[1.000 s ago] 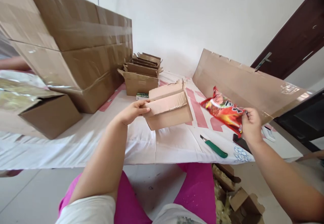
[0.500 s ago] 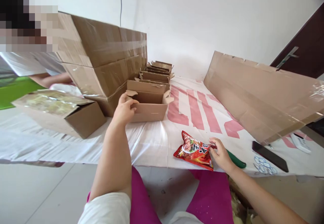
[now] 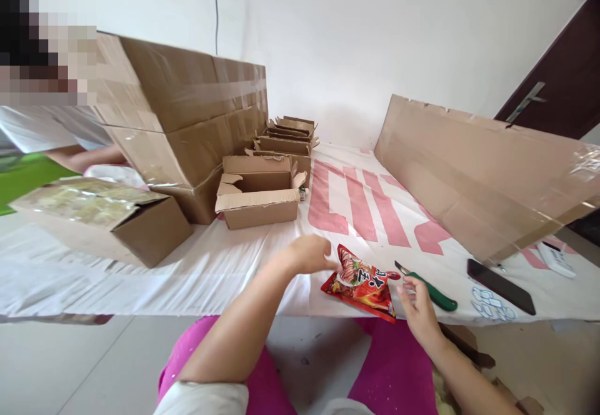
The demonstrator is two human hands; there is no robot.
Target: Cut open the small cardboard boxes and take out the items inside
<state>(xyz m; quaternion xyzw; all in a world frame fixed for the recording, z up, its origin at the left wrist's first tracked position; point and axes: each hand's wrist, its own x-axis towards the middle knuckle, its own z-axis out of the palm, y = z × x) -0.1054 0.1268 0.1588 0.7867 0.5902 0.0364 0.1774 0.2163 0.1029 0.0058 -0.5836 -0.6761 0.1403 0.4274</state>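
Okay, your left hand point(image 3: 312, 254) is hovering at the left end of the red, glossy plastic packet point(image 3: 363, 282), fingers part-curled, narrow gap; can't tell if they're touching. Your right hand point(image 3: 419, 309) is hovering beside the other end, fingers loosely apart, holding nothing. Packet's lying near the front edge of the white cloth-covered table point(image 3: 197, 287). You're wanting even light pressure at both ends, right fingertips staying off the green-handled cutter's point(image 3: 435, 296) bare blade.
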